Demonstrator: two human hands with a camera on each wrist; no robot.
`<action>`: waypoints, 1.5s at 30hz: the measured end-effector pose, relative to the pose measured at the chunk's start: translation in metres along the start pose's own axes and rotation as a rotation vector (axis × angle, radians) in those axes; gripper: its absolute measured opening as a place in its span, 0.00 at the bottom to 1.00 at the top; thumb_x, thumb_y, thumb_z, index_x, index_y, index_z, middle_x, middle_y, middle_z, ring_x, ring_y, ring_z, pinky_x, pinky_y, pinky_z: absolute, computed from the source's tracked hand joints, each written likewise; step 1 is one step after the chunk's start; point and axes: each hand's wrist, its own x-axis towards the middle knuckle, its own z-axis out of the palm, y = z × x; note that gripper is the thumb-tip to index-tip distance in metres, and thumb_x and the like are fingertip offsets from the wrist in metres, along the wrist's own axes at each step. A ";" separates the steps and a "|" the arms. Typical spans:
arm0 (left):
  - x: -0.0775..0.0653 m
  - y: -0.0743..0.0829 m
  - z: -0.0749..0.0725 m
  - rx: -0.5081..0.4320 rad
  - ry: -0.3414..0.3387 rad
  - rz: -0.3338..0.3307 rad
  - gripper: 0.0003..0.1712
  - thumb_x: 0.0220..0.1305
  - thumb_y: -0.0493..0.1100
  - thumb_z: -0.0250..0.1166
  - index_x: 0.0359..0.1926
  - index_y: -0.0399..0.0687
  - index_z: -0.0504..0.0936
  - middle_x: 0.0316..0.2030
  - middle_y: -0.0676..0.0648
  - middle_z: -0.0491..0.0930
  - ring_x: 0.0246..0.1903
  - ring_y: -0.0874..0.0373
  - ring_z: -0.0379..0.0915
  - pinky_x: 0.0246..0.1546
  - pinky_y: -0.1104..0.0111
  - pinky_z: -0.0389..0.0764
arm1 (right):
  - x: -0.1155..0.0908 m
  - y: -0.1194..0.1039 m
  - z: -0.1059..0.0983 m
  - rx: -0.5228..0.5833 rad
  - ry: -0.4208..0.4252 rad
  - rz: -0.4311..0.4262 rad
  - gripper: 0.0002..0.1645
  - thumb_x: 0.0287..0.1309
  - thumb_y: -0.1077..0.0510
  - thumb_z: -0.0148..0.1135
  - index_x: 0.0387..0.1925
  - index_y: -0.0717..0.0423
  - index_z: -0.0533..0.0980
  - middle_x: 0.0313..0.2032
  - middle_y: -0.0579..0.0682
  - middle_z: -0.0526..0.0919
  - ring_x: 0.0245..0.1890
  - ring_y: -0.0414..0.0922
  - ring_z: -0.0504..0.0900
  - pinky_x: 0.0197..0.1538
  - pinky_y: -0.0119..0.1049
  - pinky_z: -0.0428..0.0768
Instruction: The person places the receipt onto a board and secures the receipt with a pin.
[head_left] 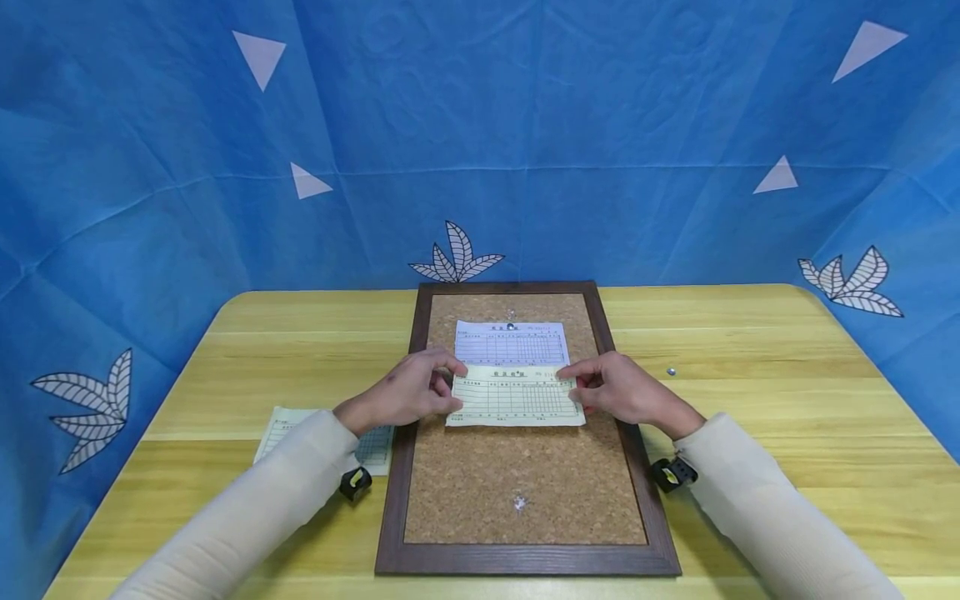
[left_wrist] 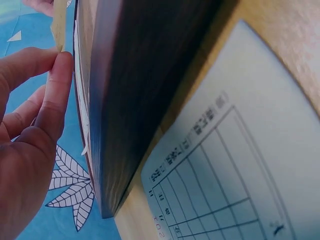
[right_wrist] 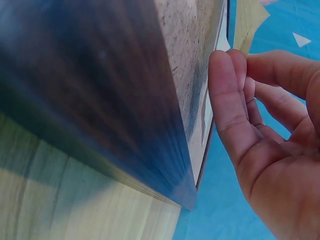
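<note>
A pale yellow printed receipt slip [head_left: 517, 400] lies level across the middle of the framed corkboard [head_left: 525, 475], its top edge along the bottom of a pale lilac slip [head_left: 510, 346]. My left hand [head_left: 411, 387] pinches the yellow slip's left edge between thumb and fingers; the left wrist view shows the fingertips [left_wrist: 61, 62] on the paper's edge. At the opposite side, my right hand [head_left: 622, 390] pinches its right edge. Both wrist views show the yellow paper [right_wrist: 246, 25] raised slightly off the board. A dark pushpin [head_left: 511, 327] sits near the lilac slip's top.
Left of the board, partly under my left forearm, another greenish slip [head_left: 375, 450] lies on the wooden table [head_left: 750, 500]. A small silvery pin [head_left: 671, 372] rests to the right. Shiny spots mark the cork near its top and bottom [head_left: 520, 503]. A blue cloth [head_left: 480, 125] hangs behind.
</note>
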 end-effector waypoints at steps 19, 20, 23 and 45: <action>0.002 0.000 0.002 0.045 -0.015 -0.002 0.21 0.57 0.30 0.73 0.52 0.36 0.79 0.54 0.42 0.72 0.32 0.61 0.76 0.33 0.70 0.78 | 0.003 0.001 -0.001 -0.026 -0.037 0.023 0.19 0.67 0.68 0.59 0.57 0.71 0.77 0.24 0.50 0.79 0.22 0.42 0.71 0.26 0.35 0.68; 0.002 0.000 0.002 0.047 -0.016 -0.002 0.21 0.58 0.30 0.72 0.52 0.36 0.79 0.54 0.42 0.73 0.32 0.61 0.76 0.33 0.70 0.78 | 0.003 0.001 -0.001 -0.028 -0.038 0.022 0.19 0.67 0.68 0.59 0.57 0.71 0.77 0.24 0.50 0.78 0.22 0.42 0.71 0.26 0.35 0.68; 0.003 -0.001 0.003 0.053 -0.023 -0.001 0.21 0.58 0.31 0.72 0.52 0.36 0.78 0.54 0.42 0.73 0.33 0.61 0.76 0.34 0.70 0.79 | 0.003 0.001 -0.001 -0.031 -0.040 0.021 0.18 0.67 0.69 0.58 0.57 0.71 0.77 0.24 0.50 0.78 0.22 0.42 0.71 0.26 0.34 0.68; 0.004 0.000 0.006 0.127 -0.059 -0.036 0.20 0.60 0.34 0.72 0.53 0.36 0.79 0.41 0.47 0.75 0.32 0.61 0.74 0.40 0.66 0.77 | 0.005 0.003 0.001 -0.047 -0.082 0.052 0.18 0.67 0.68 0.58 0.57 0.71 0.77 0.20 0.50 0.76 0.18 0.40 0.64 0.24 0.34 0.64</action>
